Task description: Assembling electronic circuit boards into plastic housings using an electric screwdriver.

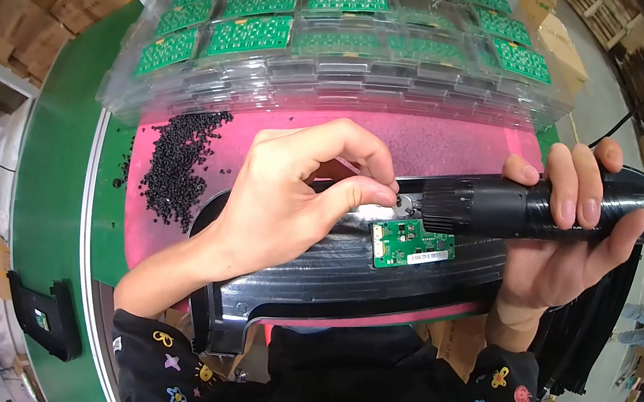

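My right hand (pixel 552 233) is wrapped around a black electric screwdriver (pixel 494 209) lying nearly level, its tip pointing left. At that tip, the thumb and forefinger of my left hand (pixel 292 180) pinch a small dark piece (pixel 398 202) that looks like a black screw; the fingers partly hide it. Just below, a green circuit board (pixel 414 245) with a white connector and a pale label rests on a long, curved black plastic housing (pixel 313 261). The housing lies across the near side of the pink mat, partly covered by both hands.
A loose heap of small black screws (pixel 177 168) lies left on the pink mat (pixel 332 130). Stacked clear trays (pixel 340 72) holding green boards (pixel 251 35) stand behind it. Another black housing (pixel 46 319) sits at lower left. More black parts (pixel 585 320) are at right.
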